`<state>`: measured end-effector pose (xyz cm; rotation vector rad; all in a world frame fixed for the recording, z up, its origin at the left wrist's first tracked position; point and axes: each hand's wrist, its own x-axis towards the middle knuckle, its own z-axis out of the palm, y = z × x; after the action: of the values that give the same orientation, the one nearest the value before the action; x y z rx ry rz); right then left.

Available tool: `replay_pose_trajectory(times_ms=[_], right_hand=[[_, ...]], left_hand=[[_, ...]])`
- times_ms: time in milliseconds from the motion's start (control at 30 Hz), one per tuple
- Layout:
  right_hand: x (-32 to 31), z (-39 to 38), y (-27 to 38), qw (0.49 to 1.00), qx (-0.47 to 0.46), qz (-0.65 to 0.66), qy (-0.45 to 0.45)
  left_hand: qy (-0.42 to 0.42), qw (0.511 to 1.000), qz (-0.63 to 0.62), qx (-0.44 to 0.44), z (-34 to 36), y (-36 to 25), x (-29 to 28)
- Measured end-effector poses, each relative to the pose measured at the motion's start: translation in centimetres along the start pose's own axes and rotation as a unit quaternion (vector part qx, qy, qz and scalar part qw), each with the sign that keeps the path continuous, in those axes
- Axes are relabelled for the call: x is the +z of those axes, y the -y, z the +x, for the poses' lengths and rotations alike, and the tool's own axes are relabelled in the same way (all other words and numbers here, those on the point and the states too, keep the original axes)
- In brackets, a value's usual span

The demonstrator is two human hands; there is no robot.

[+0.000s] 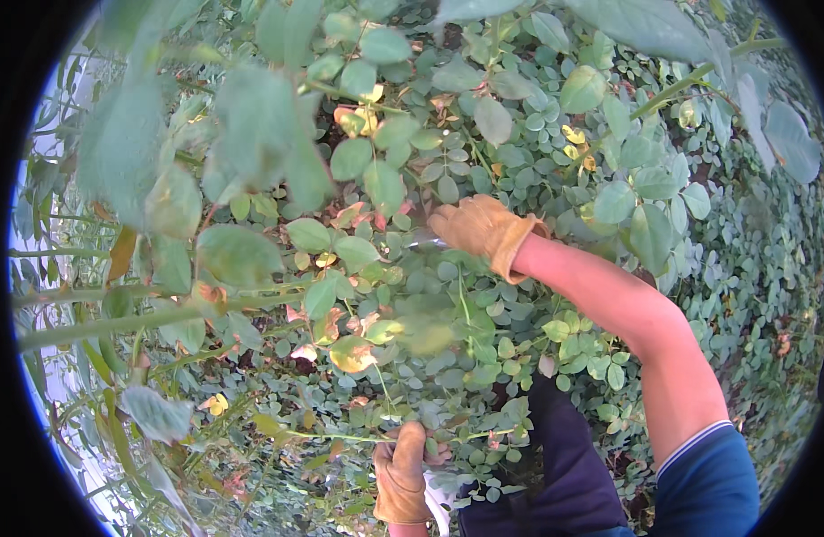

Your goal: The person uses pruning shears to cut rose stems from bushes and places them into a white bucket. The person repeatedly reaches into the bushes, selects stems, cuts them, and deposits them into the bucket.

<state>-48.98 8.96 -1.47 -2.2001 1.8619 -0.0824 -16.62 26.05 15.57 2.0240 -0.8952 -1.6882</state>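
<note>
My right glove (473, 228) and left glove (403, 474) look like matt leather; the tool (423, 239) shines like metal. My sleeve (712, 483) is matt cloth, the leaves (651, 237) smooth.

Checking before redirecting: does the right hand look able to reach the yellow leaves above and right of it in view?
Probably yes: the yellow leaves show uncovered near the right hand, though green leaves surround them and depth is uncertain.
</note>
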Motion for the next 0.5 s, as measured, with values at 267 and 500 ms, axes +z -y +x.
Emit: replay_pose_trajectory(times_ms=[267,500], right_hand=[[-4.0,-6.1,1.6,0.993,-0.113,-0.029,-0.011],[2.7,-3.0,-1.0,0.961,0.038,-0.075,0.264]], left_hand=[[0.0,1.0,0.021,0.005,-0.2,0.6,1.4],[0.018,0.999,0.03,-0.012,0.4,0.5,1.6]])
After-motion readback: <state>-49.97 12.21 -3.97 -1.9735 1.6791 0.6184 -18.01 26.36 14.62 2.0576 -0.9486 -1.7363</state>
